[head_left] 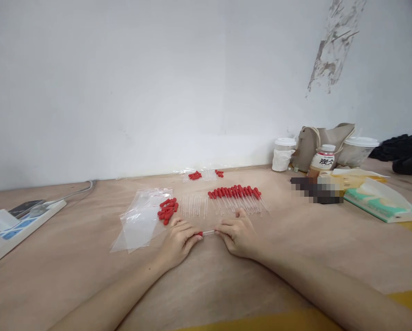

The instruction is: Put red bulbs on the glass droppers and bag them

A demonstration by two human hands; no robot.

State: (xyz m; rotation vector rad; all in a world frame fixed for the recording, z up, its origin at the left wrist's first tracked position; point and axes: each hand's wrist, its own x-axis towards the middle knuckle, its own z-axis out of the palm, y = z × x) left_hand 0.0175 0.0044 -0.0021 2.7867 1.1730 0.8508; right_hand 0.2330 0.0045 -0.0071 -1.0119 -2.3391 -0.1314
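Observation:
Between my hands a clear glass dropper tube (209, 233) lies level, its left end at a red rubber bulb (200, 233). My left hand (180, 241) pinches the bulb, which is mostly hidden by the fingers. The tube's right end is held in the fingertips of my right hand (238, 234). Just beyond them is a row of droppers with red bulbs (235, 191), lying side by side. Bare glass tubes (194, 205) lie to the left of that row. Further left sits a pile of loose red bulbs (167, 209) beside clear plastic bags (142, 220).
More red bulbs (194, 175) lie in clear plastic near the wall. A power strip (26, 230) with a cable is at the far left. On the right stand a paper-wrapped cup (283, 155), a drink bottle (321, 162), a bag (304, 149) and a tissue pack (381, 204).

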